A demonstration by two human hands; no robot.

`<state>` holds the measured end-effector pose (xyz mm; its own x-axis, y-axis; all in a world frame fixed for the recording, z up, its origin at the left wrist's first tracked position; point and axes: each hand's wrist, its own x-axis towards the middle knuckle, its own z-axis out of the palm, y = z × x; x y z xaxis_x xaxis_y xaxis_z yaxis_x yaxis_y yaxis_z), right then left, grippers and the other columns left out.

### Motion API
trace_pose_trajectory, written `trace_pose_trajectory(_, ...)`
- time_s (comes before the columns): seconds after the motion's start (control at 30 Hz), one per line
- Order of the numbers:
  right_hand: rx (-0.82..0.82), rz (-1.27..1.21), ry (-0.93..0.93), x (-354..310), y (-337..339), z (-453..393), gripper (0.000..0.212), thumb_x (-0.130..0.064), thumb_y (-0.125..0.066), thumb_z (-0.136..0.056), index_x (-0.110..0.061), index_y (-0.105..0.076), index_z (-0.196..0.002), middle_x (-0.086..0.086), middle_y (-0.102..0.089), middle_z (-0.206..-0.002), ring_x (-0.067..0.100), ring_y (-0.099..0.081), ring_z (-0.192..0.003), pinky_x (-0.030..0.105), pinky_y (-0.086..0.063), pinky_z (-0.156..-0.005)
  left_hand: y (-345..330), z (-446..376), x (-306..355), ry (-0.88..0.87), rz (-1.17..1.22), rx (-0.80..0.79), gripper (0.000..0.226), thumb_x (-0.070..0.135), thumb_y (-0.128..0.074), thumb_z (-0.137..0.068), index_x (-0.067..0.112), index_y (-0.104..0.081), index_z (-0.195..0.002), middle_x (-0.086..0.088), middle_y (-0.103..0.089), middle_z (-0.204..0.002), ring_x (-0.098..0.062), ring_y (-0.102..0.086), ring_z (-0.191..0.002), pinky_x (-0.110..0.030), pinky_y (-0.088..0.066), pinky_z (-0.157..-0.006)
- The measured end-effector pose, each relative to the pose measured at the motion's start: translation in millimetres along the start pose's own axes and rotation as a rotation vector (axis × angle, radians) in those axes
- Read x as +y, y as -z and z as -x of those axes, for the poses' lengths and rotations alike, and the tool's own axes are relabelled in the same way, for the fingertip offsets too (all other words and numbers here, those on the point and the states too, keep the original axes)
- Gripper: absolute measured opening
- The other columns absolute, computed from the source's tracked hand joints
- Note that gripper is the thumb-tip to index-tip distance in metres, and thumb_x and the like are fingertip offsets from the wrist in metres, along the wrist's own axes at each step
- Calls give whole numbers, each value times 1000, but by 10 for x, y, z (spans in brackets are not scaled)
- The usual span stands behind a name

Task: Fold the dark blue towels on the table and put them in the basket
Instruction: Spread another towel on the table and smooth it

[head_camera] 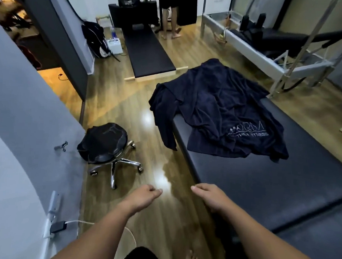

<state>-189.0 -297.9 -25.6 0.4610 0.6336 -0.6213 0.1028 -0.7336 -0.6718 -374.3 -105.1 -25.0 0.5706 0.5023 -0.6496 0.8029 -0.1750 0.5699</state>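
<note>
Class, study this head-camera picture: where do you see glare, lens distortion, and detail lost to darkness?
Head view: white glare patches on the wooden floor beside the table; wide-angle bending curves the grey wall at left; the dark blue towels show folds faintly, with pale lettering partly legible; both hands are evenly lit.

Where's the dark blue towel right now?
The dark blue towel lies crumpled on the far end of the padded table, one edge hanging toward the floor, ahead of both hands.
</note>
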Motion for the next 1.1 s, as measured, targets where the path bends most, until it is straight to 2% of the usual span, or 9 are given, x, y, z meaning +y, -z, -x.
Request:
trace_pose_trajectory(0.13,117,-93,-31,-139,324,-412,60,-68,-56,-89,-29,-64,-133,-14,-65,-122,9,-60,-107,30,-51,-86,269,-553,502,-62,-39,-26,44,48,-56,-99,6,-68,-105,-3,-59,-86,-16,-53,-68,-26,-34,-54)
trace_pose_trajectory(0.23,198,-106,-45,-243,513,-671,52,-60,-57,-94,-25,-65,-131,-17,-62,-96,1,-53,-80,19,-42,-66,453,-1040,859,-123,-93,-48,40,44,-56,-99,7,-70,-98,-4,-61,-84,-17,-54,-67,-27,-36,-54)
trace_pose_trajectory(0.37,321,-37,-157,-407,795,-1040,55,-61,-57,-93,-24,-63,-133,-6,-66,-129,15,-60,-116,30,-47,-97,681,-1829,1315,-212,-147,-104,41,43,-56,-96,4,-68,-92,0,-59,-72,-14,-54,-63,-30,-39,-58)
trace_pose_trajectory(0.5,446,9,-326,-605,1067,-1332,58,-60,-56,-93,-23,-58,-138,-2,-66,-128,20,-59,-120,31,-47,-90,835,-2439,1755,-330,-211,-154,35,40,-59,-95,12,-51,-75,-1,-54,-69,-17,-52,-65,-32,-40,-61)
trace_pose_trajectory(0.57,520,34,-408,-653,1170,-1472,57,-56,-59,-91,-21,-59,-136,-1,-67,-122,21,-62,-114,31,-49,-86,860,-2663,1965,-370,-283,-191,28,38,-59,-95,11,-59,-88,-2,-66,-84,-19,-63,-77,-34,-50,-70)
trace_pose_trajectory(0.67,591,8,-523,-707,1231,-1625,64,-54,-65,-87,-18,-52,-139,8,-57,-128,25,-63,-107,36,-53,-91,811,-2923,2176,-581,-534,-207,22,32,-57,-95,16,-58,-112,-2,-58,-107,-23,-60,-94,-41,-54,-86)
trace_pose_trajectory(0.83,519,88,-646,-876,1071,-1896,80,-65,-68,-80,-28,-35,-143,14,-23,-147,41,-36,-131,46,-43,-105,597,-3158,2425,-929,-1015,-153,61,33,-59,-97,24,-32,-151,-5,-33,-146,-31,-33,-131,-45,-42,-103)
trace_pose_trajectory(0.93,582,194,-683,-903,880,-2014,76,-60,-73,-80,-28,-35,-137,13,-20,-147,38,-32,-130,50,-48,-99,477,-3249,2480,-946,-1133,-170,57,35,-59,-98,23,-34,-148,-1,-43,-140,-29,-36,-130,-50,-32,-107)
trace_pose_trajectory(1.1,701,193,-715,-775,789,-1997,52,-47,-70,-89,-19,-48,-127,7,-45,-131,31,-40,-123,45,-47,-95,393,-3275,2511,-1000,-1157,-170,23,29,-55,-101,18,-49,-121,-4,-57,-120,-27,-50,-116,-45,-40,-94)
